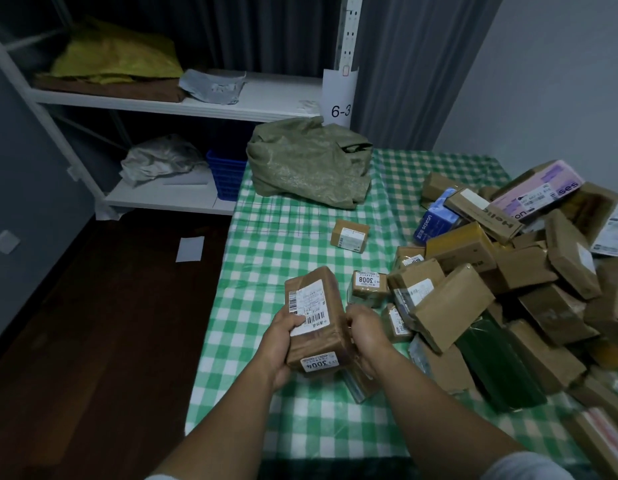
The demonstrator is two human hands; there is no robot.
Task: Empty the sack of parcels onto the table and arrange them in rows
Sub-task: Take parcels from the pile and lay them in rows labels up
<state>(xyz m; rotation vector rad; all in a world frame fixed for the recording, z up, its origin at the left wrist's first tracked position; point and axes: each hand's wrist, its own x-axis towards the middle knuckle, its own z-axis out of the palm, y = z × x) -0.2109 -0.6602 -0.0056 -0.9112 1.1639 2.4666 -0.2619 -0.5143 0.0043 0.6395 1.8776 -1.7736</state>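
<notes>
Both hands hold one brown parcel (314, 317) above the near part of the table (252, 306). The left hand (281, 341) grips its left side with the thumb laid across the white label; its other fingers are hidden beneath the box. The right hand (364, 336) curls round the opposite edge, its fingertips tucked out of sight behind the cardboard. A sticker reading 3004 faces up at the near end (the finer print on the label is too small to read). Just under the right wrist, part of another parcel (361, 382) shows, and I cannot tell whether it lies on the cloth or is held too. To the right of the hands a loose pile of parcels (453, 303) spreads to the frame edge, where several are cut off. Just beyond the right hand sits a small box (368, 285) marked 3008. Farther ahead a small parcel (349, 234) lies alone. Well beyond both hands the green sack (311, 164) lies slumped on the table's far end, its mouth hidden.
</notes>
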